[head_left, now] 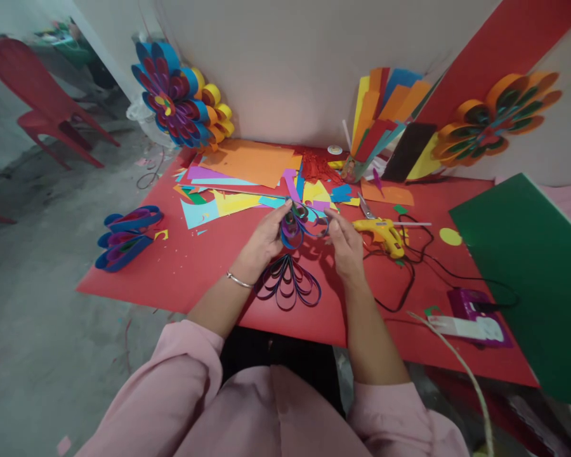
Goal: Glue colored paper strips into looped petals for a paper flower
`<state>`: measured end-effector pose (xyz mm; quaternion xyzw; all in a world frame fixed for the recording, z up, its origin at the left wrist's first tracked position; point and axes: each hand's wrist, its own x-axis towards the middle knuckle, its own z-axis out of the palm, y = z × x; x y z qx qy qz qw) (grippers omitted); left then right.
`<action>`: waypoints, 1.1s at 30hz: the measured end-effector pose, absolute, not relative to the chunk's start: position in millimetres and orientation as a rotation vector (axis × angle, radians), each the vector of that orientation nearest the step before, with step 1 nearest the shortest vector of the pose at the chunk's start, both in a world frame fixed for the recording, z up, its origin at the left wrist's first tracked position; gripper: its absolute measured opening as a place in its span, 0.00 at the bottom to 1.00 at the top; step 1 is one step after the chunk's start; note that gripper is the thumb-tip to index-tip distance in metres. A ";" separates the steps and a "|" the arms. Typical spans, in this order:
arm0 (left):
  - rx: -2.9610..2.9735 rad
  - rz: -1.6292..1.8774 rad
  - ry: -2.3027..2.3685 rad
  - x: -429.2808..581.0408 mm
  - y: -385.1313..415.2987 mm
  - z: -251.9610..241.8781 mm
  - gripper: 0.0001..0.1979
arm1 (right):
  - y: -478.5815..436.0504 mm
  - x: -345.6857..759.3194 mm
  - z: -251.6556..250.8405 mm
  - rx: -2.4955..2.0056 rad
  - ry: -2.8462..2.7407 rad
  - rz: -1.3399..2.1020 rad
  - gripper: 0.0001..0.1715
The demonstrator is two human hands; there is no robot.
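Observation:
Over the red table (204, 254), my left hand (266, 236) pinches a cluster of paper loops (292, 236) in blue, purple and green. At the cluster's right side, my right hand (346, 246) has its thumb and index finger closed on an outer loop. Just below and between my hands lies a fan of nested paper loops (286, 282), dark blue and purple. Another group of blue, purple and green loops (129, 238) rests near the table's left edge. Right beside my right hand is a yellow glue gun (385, 236), with scissors (364, 206) behind it.
Coloured paper sheets (252, 162) and scraps cover the back. Finished paper flowers (169, 95) lean on the wall; a cup of paper strips (380, 114) stands there. Black cord (412, 279), a purple box (476, 311) and a green board (528, 285) occupy the right. A red chair (42, 95) stands left.

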<state>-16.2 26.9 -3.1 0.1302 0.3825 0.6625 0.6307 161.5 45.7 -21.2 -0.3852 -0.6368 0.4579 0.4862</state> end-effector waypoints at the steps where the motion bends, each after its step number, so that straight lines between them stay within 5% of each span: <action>1: 0.281 1.523 0.883 -15.7 26.4 -1.1 0.12 | 45.4 160.1 -21.1 -0.934 -1.546 1.132 0.34; 9: 0.272 1.535 0.914 -14.5 22.8 4.5 0.08 | 49.1 148.9 -30.3 -0.990 -1.349 1.303 0.34; 15: 0.467 1.471 0.852 -12.0 16.9 1.4 0.16 | 49.9 144.8 -26.5 -0.951 -1.061 1.538 0.31; 24: 0.459 1.595 0.987 -6.7 19.7 0.3 0.26 | 52.6 143.0 -30.5 -0.939 -0.978 1.531 0.40; 33: 0.464 1.527 0.917 -7.3 19.7 -2.1 0.23 | 52.4 141.3 -33.5 -0.932 -1.048 1.490 0.39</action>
